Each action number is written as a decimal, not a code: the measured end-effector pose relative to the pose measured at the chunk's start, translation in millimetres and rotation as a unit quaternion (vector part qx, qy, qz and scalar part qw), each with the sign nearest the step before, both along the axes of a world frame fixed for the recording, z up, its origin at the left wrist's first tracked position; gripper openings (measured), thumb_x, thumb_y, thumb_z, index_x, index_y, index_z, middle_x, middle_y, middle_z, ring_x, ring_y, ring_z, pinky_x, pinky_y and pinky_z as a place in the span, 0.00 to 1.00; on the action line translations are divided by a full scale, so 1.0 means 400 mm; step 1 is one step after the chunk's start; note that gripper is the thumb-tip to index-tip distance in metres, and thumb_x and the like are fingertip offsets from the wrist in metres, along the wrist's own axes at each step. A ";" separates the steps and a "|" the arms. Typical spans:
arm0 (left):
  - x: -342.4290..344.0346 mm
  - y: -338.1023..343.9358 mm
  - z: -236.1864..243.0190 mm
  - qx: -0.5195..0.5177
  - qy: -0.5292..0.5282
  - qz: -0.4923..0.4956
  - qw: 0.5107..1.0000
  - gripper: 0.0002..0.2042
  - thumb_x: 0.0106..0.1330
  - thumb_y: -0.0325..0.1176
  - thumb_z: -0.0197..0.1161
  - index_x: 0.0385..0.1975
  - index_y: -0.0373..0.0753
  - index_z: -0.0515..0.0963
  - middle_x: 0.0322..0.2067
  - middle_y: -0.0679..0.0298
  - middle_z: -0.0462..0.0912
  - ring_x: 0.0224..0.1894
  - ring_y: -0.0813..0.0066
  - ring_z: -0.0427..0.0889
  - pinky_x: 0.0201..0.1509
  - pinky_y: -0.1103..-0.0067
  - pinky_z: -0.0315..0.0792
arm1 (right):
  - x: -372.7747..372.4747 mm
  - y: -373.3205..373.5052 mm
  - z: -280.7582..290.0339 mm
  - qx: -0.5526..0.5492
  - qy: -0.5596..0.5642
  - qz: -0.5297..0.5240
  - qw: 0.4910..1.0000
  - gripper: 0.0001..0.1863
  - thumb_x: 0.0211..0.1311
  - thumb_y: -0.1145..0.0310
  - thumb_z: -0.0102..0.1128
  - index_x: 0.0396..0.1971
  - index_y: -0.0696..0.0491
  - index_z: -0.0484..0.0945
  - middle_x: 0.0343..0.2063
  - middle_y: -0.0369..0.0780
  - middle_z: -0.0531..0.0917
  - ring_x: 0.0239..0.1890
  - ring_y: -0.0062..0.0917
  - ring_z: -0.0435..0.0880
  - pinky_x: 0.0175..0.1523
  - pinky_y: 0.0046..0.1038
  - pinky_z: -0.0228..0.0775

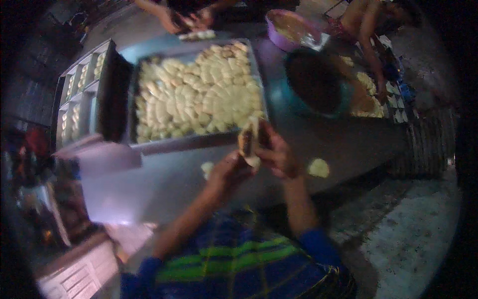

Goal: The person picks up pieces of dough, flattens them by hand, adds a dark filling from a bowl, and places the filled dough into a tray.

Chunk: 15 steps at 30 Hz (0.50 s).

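Left hand [230, 170] and right hand [280, 155], fingers partly closed, pinch a dough piece [256, 135] apparently bearing dark filling, above the table [124, 184]; light, even pressure should keep its edges from splitting. Beyond a loose disc [318, 168] sit a dough-packed tray [174, 141], teal basin [298, 102] and another person's hands [193, 21].

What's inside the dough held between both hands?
A dark filling shows against the pale dough; whatever the left hand and right hand cover can't be seen.
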State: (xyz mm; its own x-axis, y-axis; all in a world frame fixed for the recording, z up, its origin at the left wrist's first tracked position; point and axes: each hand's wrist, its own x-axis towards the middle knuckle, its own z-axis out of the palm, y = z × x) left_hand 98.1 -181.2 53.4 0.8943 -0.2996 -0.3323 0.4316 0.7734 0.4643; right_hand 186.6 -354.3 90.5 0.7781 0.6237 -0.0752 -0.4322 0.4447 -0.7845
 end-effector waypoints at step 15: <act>0.004 0.062 0.039 0.030 0.054 0.141 0.988 0.18 0.71 0.50 0.57 0.52 0.46 0.72 0.46 0.67 0.80 0.43 0.73 0.81 0.38 0.77 0.76 | -0.092 0.085 -0.089 0.027 -0.067 -0.095 0.993 0.23 0.64 0.84 0.55 0.58 0.50 0.75 0.57 0.41 0.77 0.59 0.28 0.76 0.63 0.33 0.72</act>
